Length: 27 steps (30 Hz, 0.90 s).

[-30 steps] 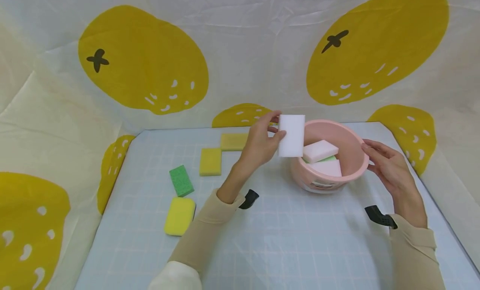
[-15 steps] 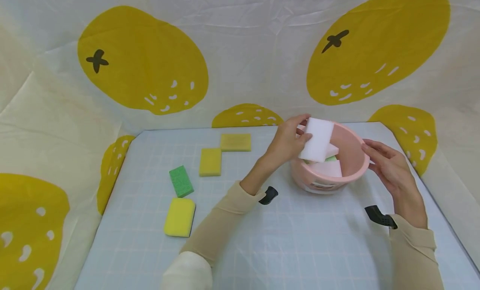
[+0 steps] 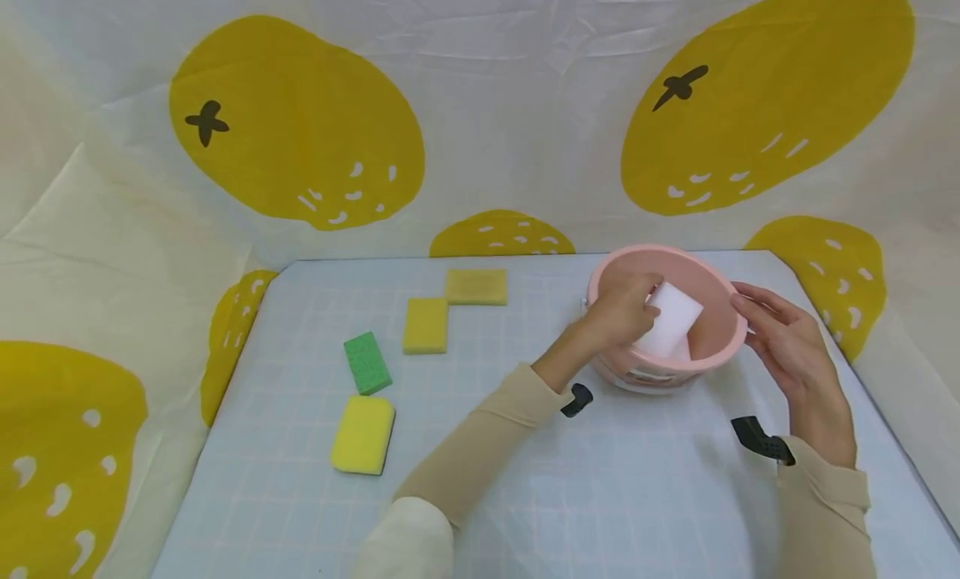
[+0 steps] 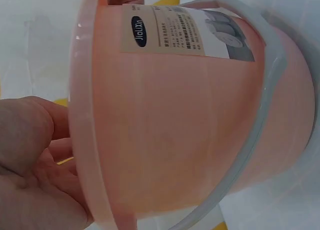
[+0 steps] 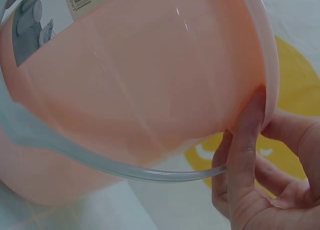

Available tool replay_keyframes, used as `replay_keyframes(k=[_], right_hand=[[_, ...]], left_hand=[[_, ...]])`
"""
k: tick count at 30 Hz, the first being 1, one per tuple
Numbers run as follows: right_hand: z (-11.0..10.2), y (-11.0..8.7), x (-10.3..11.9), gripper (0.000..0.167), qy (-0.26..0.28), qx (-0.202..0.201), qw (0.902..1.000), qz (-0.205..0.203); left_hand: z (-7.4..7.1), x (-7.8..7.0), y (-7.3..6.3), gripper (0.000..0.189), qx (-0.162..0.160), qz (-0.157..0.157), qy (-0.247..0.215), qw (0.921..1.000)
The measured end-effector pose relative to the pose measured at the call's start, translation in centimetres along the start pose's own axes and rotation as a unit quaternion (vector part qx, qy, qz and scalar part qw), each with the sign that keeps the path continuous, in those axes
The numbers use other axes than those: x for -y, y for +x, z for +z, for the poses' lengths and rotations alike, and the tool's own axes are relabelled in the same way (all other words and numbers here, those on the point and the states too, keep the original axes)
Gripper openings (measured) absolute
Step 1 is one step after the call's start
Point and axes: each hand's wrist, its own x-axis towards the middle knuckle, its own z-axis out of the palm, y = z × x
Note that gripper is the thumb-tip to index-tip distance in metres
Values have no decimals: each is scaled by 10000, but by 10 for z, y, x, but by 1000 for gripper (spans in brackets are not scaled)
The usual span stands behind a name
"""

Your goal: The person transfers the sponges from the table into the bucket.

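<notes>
My left hand (image 3: 624, 311) reaches over the rim into the pink bucket (image 3: 716, 321), thumb and fingers pinching the left edge of a white sponge (image 3: 672, 316). That sponge lies tilted inside, over another white sponge (image 3: 681, 351) that barely shows. At the right side my right hand (image 3: 789, 337) grips the bucket's rim. The right wrist view shows its fingers (image 5: 248, 135) on the outside wall and the thumb at the rim, with the grey handle (image 5: 150, 174) running to them. In the left wrist view the bucket wall hides the sponge, and the left hand (image 4: 37, 160) shows behind the rim.
On the table's left half lie a thick yellow sponge (image 3: 363, 435), a green sponge (image 3: 367, 363) and two flatter yellow sponges, one upright (image 3: 425, 326) and one sideways (image 3: 476, 287). The bucket stands at the back right, near the patterned backdrop (image 3: 525, 129).
My left hand has moved right and down with the white sponge, from beside the bucket to inside it. The right hand keeps its grip on the rim.
</notes>
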Motion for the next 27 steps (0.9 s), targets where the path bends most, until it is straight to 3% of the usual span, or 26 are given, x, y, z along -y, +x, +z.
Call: replay_keyframes(k=[8,16,18,22,25,27], right_hand=[[0,-1,-1,53,450,9,9990,-61],[1,1,-3,57,555,-73,9984,43],[1,1,-3,58,570,-89,9983,46],[2,1,-4,59,605,-112,9981,55],[3,1,-4,58,626,-105,9980,61],[3,1,-4,55,652,-97,9978,56]], left_hand=[[10,-3,5,23,589,100,1410,9882],[16,-8,8,30,769,-78,2247,9714],[17,-8,7,32,683,-50,2232,9724],[16,-3,1,40,185,92,1738,9846],[12,2,-6,40,-249,299,977,9944],[8,6,-12,37,-490,462,474,9966]])
